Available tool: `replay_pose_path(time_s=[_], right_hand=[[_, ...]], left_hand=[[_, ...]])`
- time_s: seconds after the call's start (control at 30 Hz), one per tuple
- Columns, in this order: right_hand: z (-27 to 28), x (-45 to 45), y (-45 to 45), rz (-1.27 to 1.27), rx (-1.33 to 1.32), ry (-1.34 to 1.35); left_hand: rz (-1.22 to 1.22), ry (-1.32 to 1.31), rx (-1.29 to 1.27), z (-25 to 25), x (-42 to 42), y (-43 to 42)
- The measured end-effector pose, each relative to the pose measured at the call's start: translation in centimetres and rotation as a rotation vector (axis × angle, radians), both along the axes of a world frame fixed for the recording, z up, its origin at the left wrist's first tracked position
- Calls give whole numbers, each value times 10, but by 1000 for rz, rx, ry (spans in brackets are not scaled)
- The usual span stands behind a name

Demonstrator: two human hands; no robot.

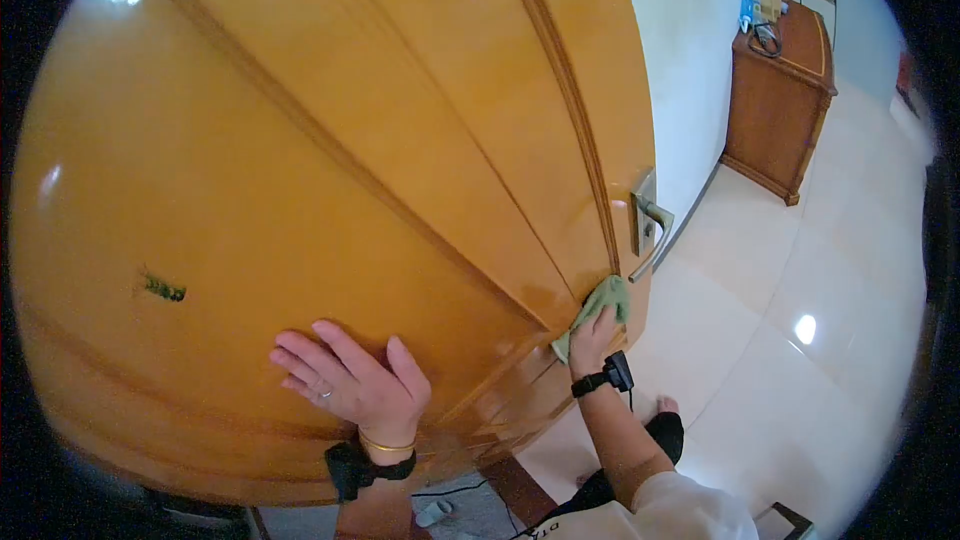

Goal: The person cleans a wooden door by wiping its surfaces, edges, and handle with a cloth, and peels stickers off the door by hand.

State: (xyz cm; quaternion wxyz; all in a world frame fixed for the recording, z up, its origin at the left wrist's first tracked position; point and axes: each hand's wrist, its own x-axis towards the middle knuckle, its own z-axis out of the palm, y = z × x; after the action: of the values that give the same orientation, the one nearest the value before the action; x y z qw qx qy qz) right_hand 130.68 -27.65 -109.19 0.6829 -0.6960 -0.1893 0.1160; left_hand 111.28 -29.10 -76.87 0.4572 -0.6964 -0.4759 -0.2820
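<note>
A glossy orange-brown wooden door (330,210) with dark grooves fills the left and middle of the view. My left hand (352,376), with a ring and a bracelet, is spread near the lower part of the door and holds nothing. Further right, my right hand (594,338) presses a green cloth (608,296) against the door, just below the metal door handle (657,220). Part of the cloth is hidden under the fingers. A dark green mark (165,288) shows on the door to the left.
Beyond the door's edge are a white wall (690,60) and a pale tiled floor (760,270). A brown wooden cabinet (775,115) with items on top stands at the upper right. A light slipper (434,513) lies below the door.
</note>
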Motion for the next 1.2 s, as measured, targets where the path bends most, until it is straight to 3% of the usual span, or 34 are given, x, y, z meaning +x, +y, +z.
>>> replay_pose_path(time_s=[0.1,0.2,0.3,0.4,0.5,0.6,0.7,0.87,0.93,1.0,1.03,1.13,1.2], right_hand=[[85,-2,-1,42,193,99],[167,-4,-1,27,303,-216],[204,10,-4,74,336,-478],[172,32,-13,240,299,-620],[86,41,-26,351,128,-644],[43,45,-39,512,-4,-437],[66,39,-44,613,-47,-327],[150,52,-9,549,301,-766],[154,55,2,467,366,-849],[129,51,12,387,433,-850],[106,48,10,471,315,-739],[5,41,-11,560,175,-501],[-55,50,-20,483,160,-385]], left_hand=[[-2,-10,16,0,3,1],[16,0,-4,-2,0,-1],[22,-8,15,1,0,-1],[27,-7,12,5,0,-6],[20,-2,63,9,4,-7],[56,-1,65,11,5,-10],[57,-18,70,11,2,-8],[31,-30,92,10,5,-7],[21,-40,88,10,4,-4],[19,-42,101,10,4,-3],[16,-42,105,11,6,-4],[1,-25,125,11,7,-1],[-11,-13,144,11,7,1]])
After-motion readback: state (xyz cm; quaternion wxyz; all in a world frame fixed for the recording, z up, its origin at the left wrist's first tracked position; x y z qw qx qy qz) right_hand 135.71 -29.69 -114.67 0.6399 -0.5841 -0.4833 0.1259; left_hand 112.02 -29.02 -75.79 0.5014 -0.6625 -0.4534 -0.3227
